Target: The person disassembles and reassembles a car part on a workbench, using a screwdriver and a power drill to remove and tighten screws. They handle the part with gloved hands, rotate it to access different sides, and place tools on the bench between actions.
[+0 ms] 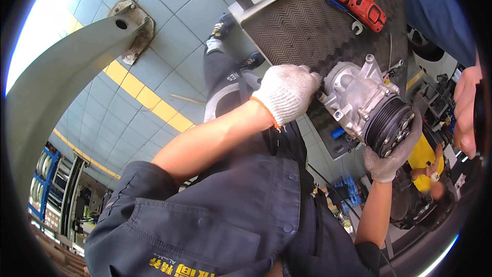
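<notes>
A silver cast compressor with a black grooved pulley (366, 107) is held over a dark ribbed mat (287, 31). My right hand (389, 156), in a knit glove, is closed around the pulley end from below and the right. My left hand (287, 87), in a pale knit glove with an orange cuff, has its fingers curled beside the compressor’s left side; what is in them is hidden. Behind the compressor lie a red tool (353, 0), an open-ended wrench (357, 27), another spanner (395, 64) and a blue cylindrical item (338, 132).
A curved metal post (72, 51) with a bolted foot stands left on tiles. Another person's bare hand (464, 113) and blue clothing (430, 5) are close at right. A person in yellow (423, 164) is farther off. Blue racking (43, 174) is at far left.
</notes>
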Action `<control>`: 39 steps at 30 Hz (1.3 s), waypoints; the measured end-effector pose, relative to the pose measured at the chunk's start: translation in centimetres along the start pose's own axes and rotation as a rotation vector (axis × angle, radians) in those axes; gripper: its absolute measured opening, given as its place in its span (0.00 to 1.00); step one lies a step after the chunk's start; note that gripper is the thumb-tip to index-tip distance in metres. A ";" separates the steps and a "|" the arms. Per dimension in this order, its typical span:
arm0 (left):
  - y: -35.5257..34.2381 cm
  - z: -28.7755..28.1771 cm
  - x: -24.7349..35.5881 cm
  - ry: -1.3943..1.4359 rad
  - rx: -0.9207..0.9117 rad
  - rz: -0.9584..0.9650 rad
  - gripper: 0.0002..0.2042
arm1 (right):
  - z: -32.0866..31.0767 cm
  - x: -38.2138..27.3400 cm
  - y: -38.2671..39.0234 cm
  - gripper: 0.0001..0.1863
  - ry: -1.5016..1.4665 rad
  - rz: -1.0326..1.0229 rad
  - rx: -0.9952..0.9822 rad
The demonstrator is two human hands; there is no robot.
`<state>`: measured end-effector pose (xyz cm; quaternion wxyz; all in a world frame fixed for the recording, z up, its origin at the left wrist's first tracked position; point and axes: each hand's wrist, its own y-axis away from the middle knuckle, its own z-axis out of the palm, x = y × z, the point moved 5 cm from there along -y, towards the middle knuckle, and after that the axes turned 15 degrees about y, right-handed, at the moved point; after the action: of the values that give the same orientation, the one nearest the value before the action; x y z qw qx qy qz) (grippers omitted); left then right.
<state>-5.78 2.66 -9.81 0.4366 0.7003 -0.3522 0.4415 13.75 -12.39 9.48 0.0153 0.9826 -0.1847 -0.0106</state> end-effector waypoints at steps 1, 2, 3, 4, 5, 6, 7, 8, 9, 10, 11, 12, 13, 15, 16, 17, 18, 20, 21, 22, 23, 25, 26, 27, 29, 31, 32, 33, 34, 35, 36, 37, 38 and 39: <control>0.0 0.1 -0.2 -0.020 0.013 0.021 0.09 | 0.1 0.0 0.1 0.66 0.038 0.004 -0.007; 0.0 0.3 -0.2 -0.029 0.025 0.065 0.08 | 0.1 0.0 0.1 0.66 0.009 0.000 0.008; 0.1 0.4 -0.3 -0.040 0.051 0.106 0.08 | 0.2 0.1 0.2 0.67 -0.007 0.007 0.008; 0.2 0.7 -0.4 -0.010 0.050 0.133 0.08 | 0.3 0.2 0.3 0.67 -0.024 0.014 0.003; 0.2 0.9 -0.5 0.015 0.067 0.160 0.07 | 0.3 0.1 0.5 0.68 0.032 -0.010 0.010; 0.3 1.1 -0.5 0.039 0.086 0.189 0.07 | 0.4 0.2 0.6 0.67 0.023 -0.008 0.009; 0.3 1.4 -0.6 0.023 0.084 0.182 0.06 | 0.4 0.3 0.7 0.67 0.013 -0.006 0.011; 0.3 1.6 -0.6 0.007 0.081 0.176 0.05 | 0.5 0.3 0.7 0.66 -0.003 0.001 0.015; 0.3 1.6 -0.5 -0.004 0.082 0.178 0.04 | 0.4 0.3 0.8 0.66 -0.013 -0.007 0.025; 0.2 1.4 -0.3 -0.001 0.081 0.181 0.04 | 0.5 0.2 0.8 0.66 -0.029 -0.011 0.038; 0.0 1.1 0.0 0.010 0.078 0.186 0.04 | 0.6 0.2 0.8 0.65 -0.037 0.004 0.034; -0.1 1.0 0.2 0.013 0.001 0.149 0.03 | 0.6 0.2 0.8 0.66 -0.066 0.018 0.029; -0.4 0.4 0.4 0.067 -0.044 0.117 0.03 | 0.8 0.2 0.8 0.66 -0.086 0.051 0.012; -1.6 -0.9 1.0 0.142 -0.173 0.072 0.09 | 0.8 0.1 0.7 0.68 -0.152 0.081 0.035; -2.2 -1.6 1.6 0.179 -0.254 0.045 0.13 | 0.7 0.1 0.7 0.68 -0.239 0.115 0.032; -2.6 -3.1 2.8 0.276 -0.181 0.167 0.26 | 0.7 0.0 0.5 0.69 -0.220 0.141 0.003; -3.1 -3.7 3.8 0.301 -0.251 0.185 0.46 | 0.4 -0.3 0.4 0.70 -0.206 0.135 -0.009; -3.9 -5.5 7.5 0.320 -0.047 0.428 0.59 | -0.4 -0.6 0.0 0.73 -0.098 0.204 -0.099; -4.5 -5.5 9.1 0.237 -0.091 0.477 0.66 | -1.3 -1.3 -0.5 0.74 -0.066 0.096 -0.080; -5.1 -5.3 10.7 0.170 -0.138 0.518 0.67 | -2.0 -1.1 -0.5 0.73 -0.035 0.205 -0.178; -5.6 -4.8 12.2 0.101 -0.175 0.568 0.68 | -2.7 -1.4 -0.8 0.71 -0.043 0.233 -0.205; -6.6 -3.2 14.1 -0.029 -0.284 0.579 0.69 | -4.1 -2.0 -1.7 0.65 -0.139 0.240 -0.206; -6.7 -2.9 14.4 -0.019 -0.304 0.597 0.70 | -4.2 -2.2 -2.1 0.64 -0.014 0.230 -0.262; -6.8 -2.4 14.5 -0.007 -0.340 0.588 0.71 | -4.6 -2.2 -2.5 0.62 -0.028 0.201 -0.300; -6.7 -2.1 14.1 0.042 -0.322 0.615 0.69 | -5.0 -2.8 -3.2 0.55 -0.094 0.036 -0.288; -6.3 -1.7 13.4 0.086 -0.309 0.632 0.71 | -5.3 -3.6 -3.5 0.57 0.099 -0.177 -0.258; -6.4 -1.4 12.8 0.112 -0.327 0.551 0.73 | -5.1 -4.0 -3.5 0.58 0.219 -0.270 -0.308; -6.4 -1.3 12.5 0.105 -0.329 0.555 0.74 | -5.5 -4.5 -3.6 0.54 0.271 -0.342 -0.272; -6.6 -1.2 12.1 0.080 -0.357 0.523 0.75 | -5.8 -3.6 -3.8 0.55 0.142 -0.080 -0.342; -6.8 -1.3 11.9 0.056 -0.363 0.509 0.76 | -5.8 -2.9 -3.7 0.56 0.024 0.186 -0.455; -7.0 -1.3 11.8 0.074 -0.394 0.491 0.77 | -5.7 -2.6 -3.4 0.57 -0.137 0.415 -0.588; -7.2 -1.4 11.8 0.094 -0.406 0.489 0.78 | -5.7 -2.1 -2.6 0.64 -0.069 0.654 -0.787; -7.4 -1.5 11.7 0.094 -0.426 0.455 0.79 | -5.9 -1.7 -2.5 0.70 -0.146 0.727 -0.948; -7.5 -1.6 12.0 0.038 -0.425 0.515 0.80 | -6.5 -2.0 -2.4 0.70 -0.048 0.693 -0.956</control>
<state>4.68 5.60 -0.62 0.4535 0.4734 -0.5936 0.4668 12.90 -9.23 15.95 0.4547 0.7486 -0.4700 -0.1092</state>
